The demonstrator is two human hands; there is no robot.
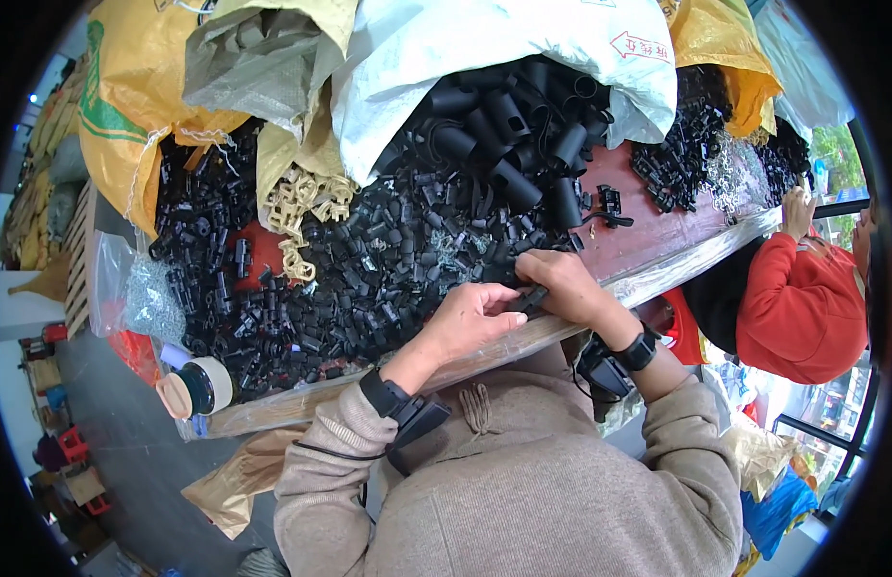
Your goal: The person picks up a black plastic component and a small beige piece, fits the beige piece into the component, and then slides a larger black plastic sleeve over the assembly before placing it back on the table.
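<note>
My left hand (462, 319) and my right hand (569, 287) meet above the table's near edge. Between their fingertips is a small black plastic part (532, 299), pinched from both sides. The fingers partly cover it, so its full shape is hidden. Just beyond my hands spreads a wide pile of small black plastic parts (369, 252). Larger black plastic tubes (511, 185) spill from a white woven sack (518, 34) at the back. A few black clip-like pieces (609, 207) lie apart from the pile, right of the tubes.
Cream plastic parts (297, 207) sit left of centre. A clear bag of small metal pieces (154, 300) and a cup (211, 383) stand at the left corner. Yellow sacks (129, 96) line the back. A person in red (802, 308) works at the far right.
</note>
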